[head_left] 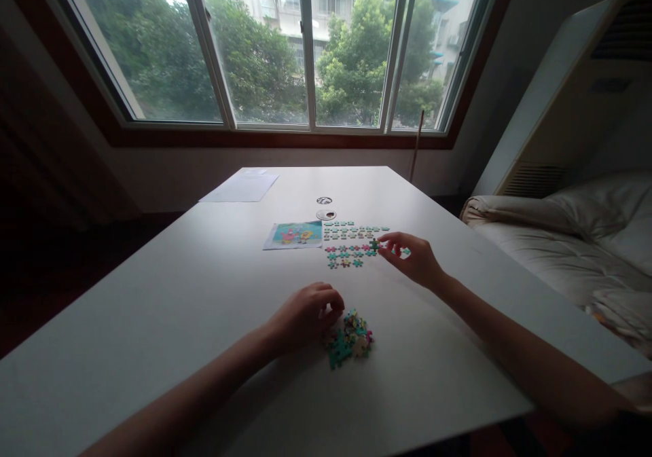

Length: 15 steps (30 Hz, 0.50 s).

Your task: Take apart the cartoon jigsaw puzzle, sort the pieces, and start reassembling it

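My left hand [305, 316] rests curled on the white table [204, 294], its fingertips touching a small heap of colourful puzzle pieces [350, 338]. What its fingers hold, if anything, is hidden. Farther out, my right hand [412, 257] pinches a green puzzle piece [375, 244] at the right end of rows of laid-out pieces [351, 243]. A printed reference picture [294, 234] lies left of those rows.
Two small round objects [325, 214] lie beyond the rows. A sheet of paper [239, 188] sits at the table's far left. A bed with pale bedding [560, 233] stands to the right. A wide window [305, 49] fills the far wall.
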Tool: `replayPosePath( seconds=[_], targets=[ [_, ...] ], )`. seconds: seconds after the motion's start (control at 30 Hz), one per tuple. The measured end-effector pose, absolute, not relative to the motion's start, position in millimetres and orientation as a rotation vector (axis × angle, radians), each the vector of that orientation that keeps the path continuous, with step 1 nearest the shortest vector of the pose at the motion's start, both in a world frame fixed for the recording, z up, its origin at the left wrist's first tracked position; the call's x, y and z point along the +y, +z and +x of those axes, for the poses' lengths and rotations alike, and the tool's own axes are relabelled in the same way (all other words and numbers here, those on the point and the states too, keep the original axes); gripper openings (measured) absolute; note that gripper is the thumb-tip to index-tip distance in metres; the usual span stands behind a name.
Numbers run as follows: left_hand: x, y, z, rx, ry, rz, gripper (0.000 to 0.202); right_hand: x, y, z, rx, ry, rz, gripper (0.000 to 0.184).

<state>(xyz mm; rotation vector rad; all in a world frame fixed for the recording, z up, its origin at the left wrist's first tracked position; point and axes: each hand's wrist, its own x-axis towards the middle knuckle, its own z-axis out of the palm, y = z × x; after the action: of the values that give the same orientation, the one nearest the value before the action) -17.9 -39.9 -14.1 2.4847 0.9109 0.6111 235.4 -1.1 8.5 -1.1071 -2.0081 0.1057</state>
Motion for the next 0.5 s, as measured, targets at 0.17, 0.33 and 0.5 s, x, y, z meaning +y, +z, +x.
replayPosePath(
  seconds=[0.17, 0.33, 0.5],
  targets=[
    [-40, -15, -18, 0.897, 0.597, 2.488, 0.013, 9, -10, 235, -2.097, 0.326, -1.272, 0.020],
    [-39, -15, -18, 0.891, 0.586, 2.488, 0.014, 16, -26, 235, -2.134, 0.319, -1.387, 0.018],
    [-40, -13, -17, 0.878, 0.594, 2.469, 0.015, 14, -26, 235, -2.118, 0.285, -1.363, 0.017]
  ],
)
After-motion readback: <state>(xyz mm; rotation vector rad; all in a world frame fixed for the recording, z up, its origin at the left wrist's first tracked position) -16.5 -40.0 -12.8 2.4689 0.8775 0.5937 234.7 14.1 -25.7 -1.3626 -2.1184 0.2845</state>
